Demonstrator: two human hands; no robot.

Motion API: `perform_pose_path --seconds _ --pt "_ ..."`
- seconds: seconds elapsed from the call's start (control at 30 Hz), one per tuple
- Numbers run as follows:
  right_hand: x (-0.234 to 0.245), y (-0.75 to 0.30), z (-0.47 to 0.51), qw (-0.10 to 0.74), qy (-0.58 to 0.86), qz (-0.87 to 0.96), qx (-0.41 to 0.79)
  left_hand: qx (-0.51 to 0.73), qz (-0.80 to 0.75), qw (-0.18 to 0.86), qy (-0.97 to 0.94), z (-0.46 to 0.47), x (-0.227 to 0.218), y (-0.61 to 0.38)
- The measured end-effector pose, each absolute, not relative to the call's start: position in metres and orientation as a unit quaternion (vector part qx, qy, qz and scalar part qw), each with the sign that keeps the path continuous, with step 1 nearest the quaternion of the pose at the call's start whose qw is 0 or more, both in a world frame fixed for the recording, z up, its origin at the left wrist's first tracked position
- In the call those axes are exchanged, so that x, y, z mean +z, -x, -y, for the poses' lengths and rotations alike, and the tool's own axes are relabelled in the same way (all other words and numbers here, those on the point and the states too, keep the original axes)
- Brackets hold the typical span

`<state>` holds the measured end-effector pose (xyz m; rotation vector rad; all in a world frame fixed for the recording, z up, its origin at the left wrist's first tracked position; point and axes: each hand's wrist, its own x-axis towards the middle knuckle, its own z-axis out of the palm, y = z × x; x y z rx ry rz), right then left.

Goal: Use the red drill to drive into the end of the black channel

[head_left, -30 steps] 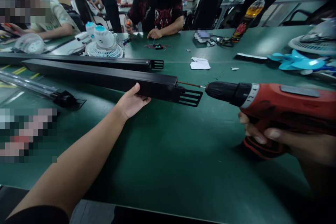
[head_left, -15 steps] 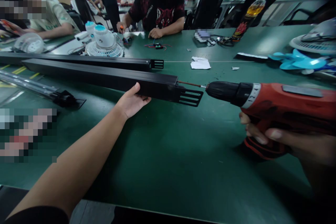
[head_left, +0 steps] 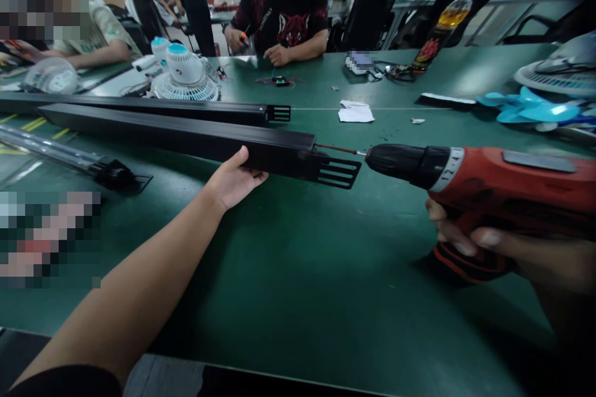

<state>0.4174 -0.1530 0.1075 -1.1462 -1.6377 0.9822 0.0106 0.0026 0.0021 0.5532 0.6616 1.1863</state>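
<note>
My left hand (head_left: 233, 181) grips a long black square housing (head_left: 186, 138) near its right end, fingers curled under it and thumb on its side. A slotted black bracket (head_left: 339, 173) sticks out of that end. My right hand (head_left: 488, 245) is wrapped round the grip of a red and black cordless drill (head_left: 484, 181). The drill's thin bit (head_left: 339, 149) points left and its tip meets the end face of the housing, just above the bracket. The housing lies on the green table (head_left: 298, 273).
A second black housing (head_left: 153, 108) lies behind the first, and a clear tube with a black end cap (head_left: 69, 158) to the left. White fan parts (head_left: 185, 77), blue fan blades (head_left: 531, 110), paper scraps (head_left: 354, 113) and a bottle (head_left: 442, 28) are farther back. Other people sit across the table.
My hands, the drill and the housing have barely moved. The person across the table in the black shirt has shifted a hand.
</note>
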Motion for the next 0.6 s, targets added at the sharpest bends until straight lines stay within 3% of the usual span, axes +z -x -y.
perform_pose_path --seconds 0.6 --pt "0.1108 -0.4138 0.1519 0.437 0.462 0.662 0.397 0.546 -0.307 0.739 -0.247 -0.0014 0.0040 -0.0125"
